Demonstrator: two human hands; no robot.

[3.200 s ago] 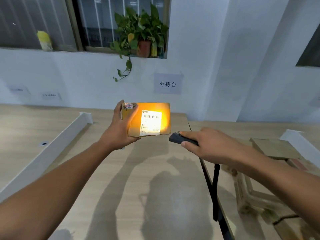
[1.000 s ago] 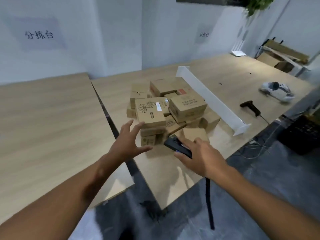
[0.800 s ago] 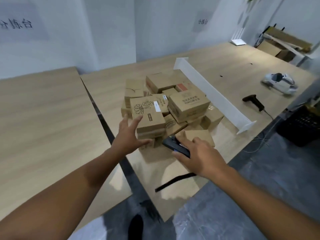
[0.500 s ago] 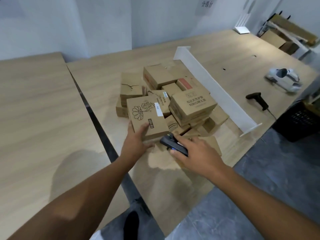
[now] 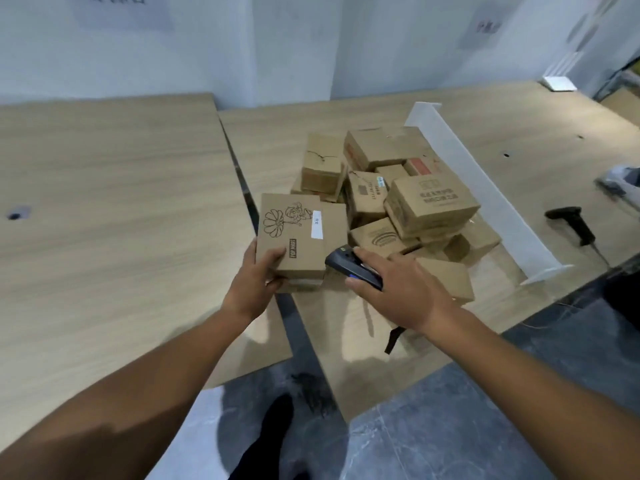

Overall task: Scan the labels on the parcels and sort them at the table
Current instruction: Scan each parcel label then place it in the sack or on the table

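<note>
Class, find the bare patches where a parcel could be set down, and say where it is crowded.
Free: the left table, bare up to the gap; the strip between pile and wall; the wood beyond the divider, short of the spare scanner. Crowded: between gap and divider, where parcels stack.

Left hand (image 5: 254, 284) grips flower-printed box (image 5: 298, 233); right hand (image 5: 405, 292) holds scanner (image 5: 349, 266).

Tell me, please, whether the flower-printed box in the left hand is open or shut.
Shut: the flower-printed box shows a flat top face with a white label, no flap raised.
</note>
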